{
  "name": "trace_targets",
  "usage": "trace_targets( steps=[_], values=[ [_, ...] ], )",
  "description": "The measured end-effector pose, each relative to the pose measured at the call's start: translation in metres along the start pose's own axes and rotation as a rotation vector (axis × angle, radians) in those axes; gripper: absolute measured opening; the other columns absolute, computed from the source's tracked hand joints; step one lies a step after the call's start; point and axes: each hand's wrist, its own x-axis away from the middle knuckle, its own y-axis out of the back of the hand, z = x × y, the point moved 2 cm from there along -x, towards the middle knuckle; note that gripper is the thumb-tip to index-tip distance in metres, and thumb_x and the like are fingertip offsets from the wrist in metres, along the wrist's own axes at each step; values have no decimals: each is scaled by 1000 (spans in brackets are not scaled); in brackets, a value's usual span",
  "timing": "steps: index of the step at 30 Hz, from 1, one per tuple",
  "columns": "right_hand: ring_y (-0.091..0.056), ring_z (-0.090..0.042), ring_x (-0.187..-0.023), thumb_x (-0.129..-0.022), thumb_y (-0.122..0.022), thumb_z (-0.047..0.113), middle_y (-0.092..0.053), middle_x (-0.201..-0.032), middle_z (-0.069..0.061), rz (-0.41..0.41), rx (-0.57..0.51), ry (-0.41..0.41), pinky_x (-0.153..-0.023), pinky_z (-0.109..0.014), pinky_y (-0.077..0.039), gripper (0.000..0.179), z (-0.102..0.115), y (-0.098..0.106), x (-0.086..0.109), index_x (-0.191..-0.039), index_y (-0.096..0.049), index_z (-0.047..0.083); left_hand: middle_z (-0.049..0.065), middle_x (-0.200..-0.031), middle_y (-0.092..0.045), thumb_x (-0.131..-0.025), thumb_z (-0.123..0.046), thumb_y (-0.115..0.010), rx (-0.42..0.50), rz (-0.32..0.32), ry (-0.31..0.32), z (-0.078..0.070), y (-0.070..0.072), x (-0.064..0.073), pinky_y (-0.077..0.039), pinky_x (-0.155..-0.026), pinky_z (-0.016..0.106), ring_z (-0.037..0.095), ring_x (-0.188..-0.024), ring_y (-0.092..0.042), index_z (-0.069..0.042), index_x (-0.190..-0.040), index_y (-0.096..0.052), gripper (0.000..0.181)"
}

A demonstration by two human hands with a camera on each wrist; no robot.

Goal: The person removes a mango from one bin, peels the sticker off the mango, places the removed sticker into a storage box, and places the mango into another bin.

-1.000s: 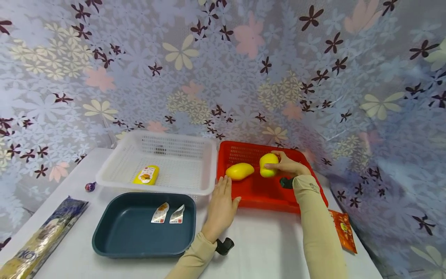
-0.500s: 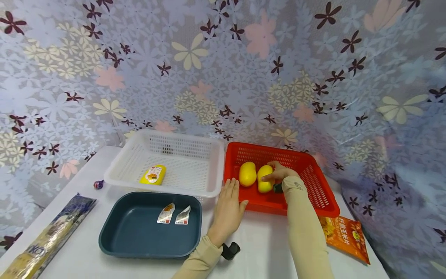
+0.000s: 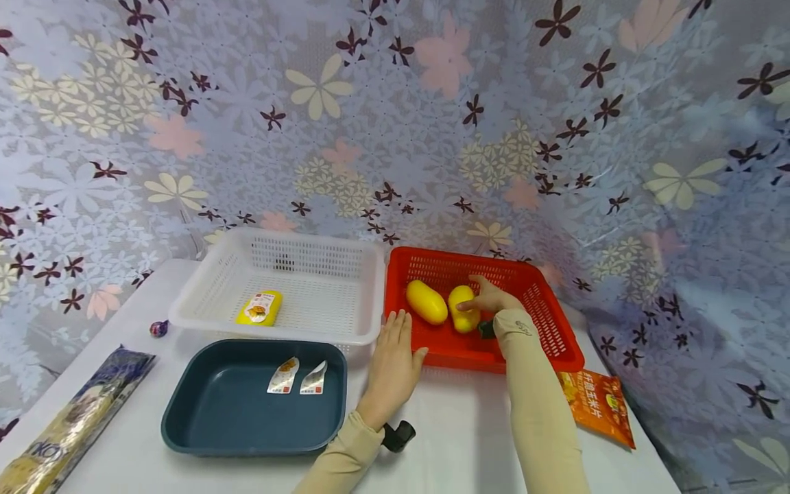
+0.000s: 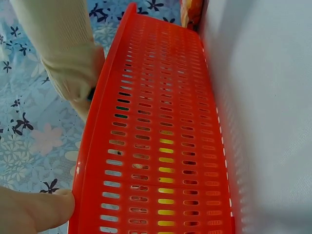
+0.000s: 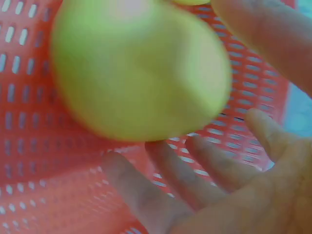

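Observation:
Two yellow mangoes lie in the red basket (image 3: 426,353): a left mango (image 3: 426,302) and a right mango (image 3: 463,310), greenish on one side in the right wrist view. My right hand (image 3: 496,300) is beside the right mango, thumb and fingers spread around it. In the right wrist view the fingers (image 5: 180,170) are loosely extended below the mango (image 5: 141,73), apart or barely touching. My left hand (image 3: 391,367) rests with straight fingers on the basket's front left rim. In the left wrist view its thumb (image 4: 51,209) touches the rim.
Left of the red basket stands a white basket (image 3: 345,336) holding a yellow labelled pack (image 3: 259,309). A dark blue tray (image 3: 247,425) with two stickers is in front. A pasta pack (image 3: 74,425) and lollipop (image 3: 158,328) lie left, an orange snack bag (image 3: 595,408) right.
My right hand has lowered the right mango into the basket, and its fingers have spread from it. The left mango has turned and shifted. My left hand stays on the rim.

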Motion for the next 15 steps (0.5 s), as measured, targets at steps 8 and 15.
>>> trace_targets(
  steps=[8, 15],
  values=[
    [-17, -49, -144, -93, -65, 28, -6, -159, -30, -109, -30, 134, -113, -62, -27, 92, 15, 10, 34, -155, -1, 5, 22, -147, -45, -91, -23, -65, 33, 6, -4, -1, 2, 0, -28, -116, 50, 38, -142, -36, 7, -140, -45, 61],
    [-26, -45, -143, -91, -68, 32, -16, -160, -23, -288, -114, 232, -110, -61, -33, 91, 27, -13, 93, -156, -7, 16, 23, -146, -46, -91, -21, -66, 71, 31, 12, -4, 4, 0, -28, -116, 51, 38, -142, -35, 7, -140, -45, 60]
  ],
)
